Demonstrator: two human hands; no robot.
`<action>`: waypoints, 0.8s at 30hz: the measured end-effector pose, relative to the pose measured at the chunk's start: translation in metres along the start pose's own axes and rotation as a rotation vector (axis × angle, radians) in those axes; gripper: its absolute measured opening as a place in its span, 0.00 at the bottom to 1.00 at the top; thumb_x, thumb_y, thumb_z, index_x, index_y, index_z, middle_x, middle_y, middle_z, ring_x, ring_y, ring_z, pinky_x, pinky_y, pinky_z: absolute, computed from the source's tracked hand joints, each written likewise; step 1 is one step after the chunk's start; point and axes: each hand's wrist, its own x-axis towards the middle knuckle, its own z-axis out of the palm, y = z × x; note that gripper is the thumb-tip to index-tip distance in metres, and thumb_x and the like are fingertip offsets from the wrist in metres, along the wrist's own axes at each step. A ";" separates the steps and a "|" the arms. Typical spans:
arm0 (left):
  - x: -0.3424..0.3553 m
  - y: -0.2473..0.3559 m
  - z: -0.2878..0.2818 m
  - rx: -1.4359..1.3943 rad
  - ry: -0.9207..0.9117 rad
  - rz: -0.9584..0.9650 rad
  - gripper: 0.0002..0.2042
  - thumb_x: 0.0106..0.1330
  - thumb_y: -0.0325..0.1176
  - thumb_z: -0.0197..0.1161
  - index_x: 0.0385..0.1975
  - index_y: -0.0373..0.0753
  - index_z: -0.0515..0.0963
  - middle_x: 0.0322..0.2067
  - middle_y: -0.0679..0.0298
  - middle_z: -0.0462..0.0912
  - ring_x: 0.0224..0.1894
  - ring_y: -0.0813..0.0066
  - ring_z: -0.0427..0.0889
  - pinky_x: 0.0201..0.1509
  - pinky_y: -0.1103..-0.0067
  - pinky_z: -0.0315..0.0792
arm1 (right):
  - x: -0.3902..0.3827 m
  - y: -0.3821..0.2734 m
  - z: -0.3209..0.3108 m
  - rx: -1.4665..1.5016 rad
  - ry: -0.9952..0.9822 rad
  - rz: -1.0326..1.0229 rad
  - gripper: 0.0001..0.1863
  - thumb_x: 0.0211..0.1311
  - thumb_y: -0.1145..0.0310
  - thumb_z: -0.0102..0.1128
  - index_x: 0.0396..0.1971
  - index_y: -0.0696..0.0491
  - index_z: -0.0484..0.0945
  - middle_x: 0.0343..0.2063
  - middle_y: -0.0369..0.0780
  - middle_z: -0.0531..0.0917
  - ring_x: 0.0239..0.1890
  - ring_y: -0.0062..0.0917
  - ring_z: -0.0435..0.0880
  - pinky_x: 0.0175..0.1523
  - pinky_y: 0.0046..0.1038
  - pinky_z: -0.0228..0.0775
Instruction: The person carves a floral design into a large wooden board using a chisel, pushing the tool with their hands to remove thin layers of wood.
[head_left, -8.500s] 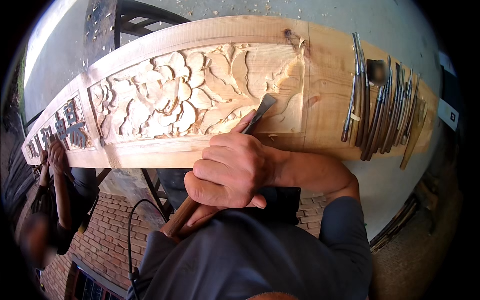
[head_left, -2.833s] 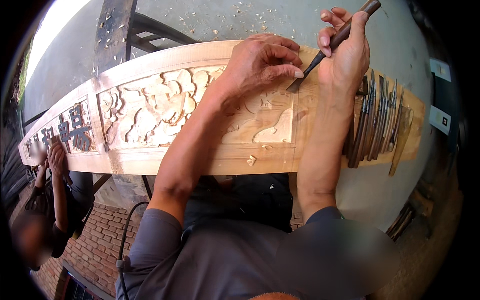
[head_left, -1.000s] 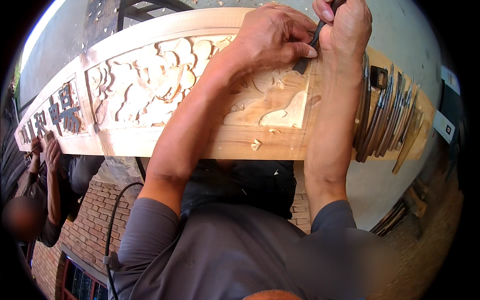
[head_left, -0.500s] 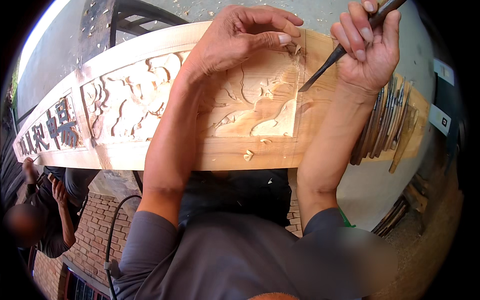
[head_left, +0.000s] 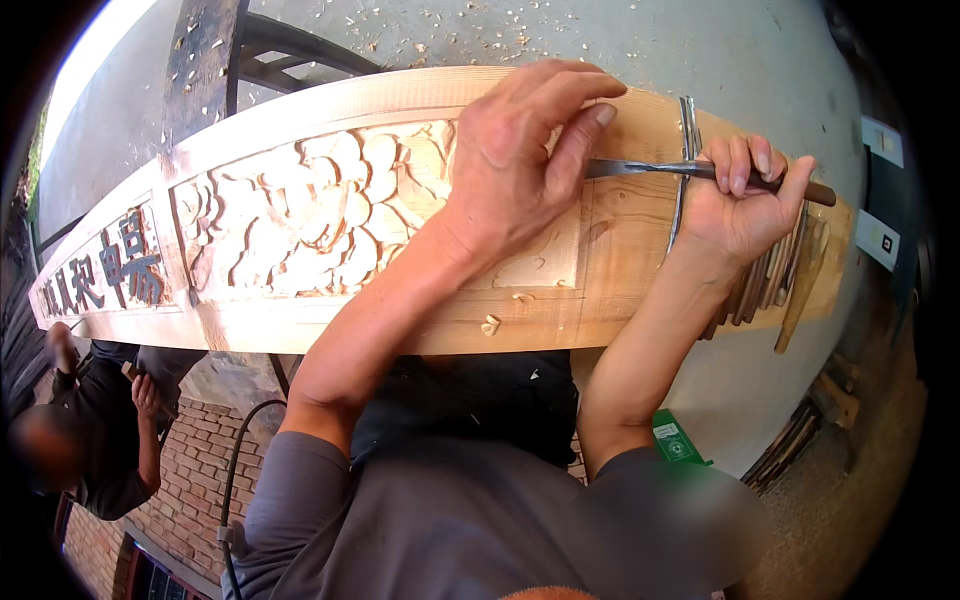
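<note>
Our right hand (head_left: 745, 205) grips the chisel (head_left: 690, 171) by its handle, blade lying flat across the carved plank (head_left: 330, 300) and pointing left. Our left hand (head_left: 520, 150) presses on the plank, fingers curled, fingertip meeting the blade's tip.

**Bright daylight, heavy fisheye bend**

Strong daylight falls evenly on the carved wooden beam (head_left: 300, 215), with a blown-out white glare at the upper left rim. Soft shadows sit under the hands and below the beam. Straight edges curve sharply toward the black circular border. The centre is sharp; the lower edge and far left are blurred.
</note>
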 end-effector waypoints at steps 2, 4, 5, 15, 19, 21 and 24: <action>-0.018 0.039 0.031 0.006 0.015 0.151 0.19 0.65 0.20 0.70 0.57 0.36 0.84 0.51 0.52 0.88 0.52 0.52 0.88 0.58 0.63 0.83 | -0.015 -0.018 -0.015 0.089 0.010 0.034 0.31 0.87 0.45 0.52 0.20 0.46 0.67 0.22 0.35 0.73 0.18 0.23 0.60 0.29 0.27 0.55; -0.034 0.045 0.072 0.034 -0.058 0.296 0.28 0.64 0.28 0.68 0.67 0.32 0.75 0.64 0.47 0.78 0.64 0.47 0.81 0.65 0.60 0.79 | -0.023 -0.022 -0.032 0.099 0.094 0.075 0.31 0.87 0.43 0.52 0.21 0.46 0.67 0.23 0.35 0.73 0.20 0.23 0.61 0.30 0.27 0.57; -0.034 0.045 0.085 0.089 -0.055 0.294 0.29 0.65 0.30 0.66 0.68 0.32 0.74 0.66 0.46 0.77 0.63 0.48 0.82 0.64 0.61 0.79 | -0.023 -0.029 -0.048 0.108 0.067 0.141 0.32 0.86 0.40 0.50 0.21 0.46 0.66 0.24 0.35 0.73 0.23 0.24 0.63 0.32 0.28 0.61; -0.047 0.028 0.101 0.272 -0.153 0.210 0.27 0.68 0.34 0.67 0.67 0.34 0.77 0.37 0.62 0.78 0.38 0.66 0.81 0.38 0.70 0.78 | -0.034 -0.018 -0.012 0.045 0.070 -0.048 0.36 0.85 0.31 0.40 0.33 0.52 0.75 0.30 0.38 0.75 0.26 0.26 0.68 0.37 0.28 0.66; -0.044 0.027 0.105 0.261 -0.179 0.150 0.21 0.67 0.35 0.69 0.59 0.38 0.80 0.35 0.64 0.77 0.36 0.67 0.81 0.36 0.70 0.77 | -0.016 -0.029 -0.025 0.114 -0.138 -0.052 0.36 0.84 0.32 0.44 0.35 0.52 0.78 0.25 0.37 0.75 0.16 0.22 0.62 0.28 0.27 0.53; -0.042 0.024 0.106 0.223 -0.152 0.099 0.17 0.66 0.36 0.70 0.54 0.41 0.80 0.33 0.65 0.75 0.34 0.69 0.81 0.33 0.71 0.76 | -0.012 -0.026 -0.028 0.121 -0.140 -0.056 0.35 0.84 0.32 0.44 0.34 0.52 0.78 0.24 0.36 0.74 0.16 0.21 0.62 0.28 0.27 0.53; -0.042 0.023 0.104 0.243 -0.109 0.139 0.19 0.64 0.35 0.71 0.55 0.43 0.81 0.34 0.65 0.74 0.33 0.69 0.81 0.31 0.71 0.76 | -0.007 -0.024 -0.031 0.106 -0.134 -0.062 0.35 0.84 0.32 0.45 0.31 0.51 0.76 0.22 0.35 0.73 0.16 0.21 0.62 0.27 0.26 0.52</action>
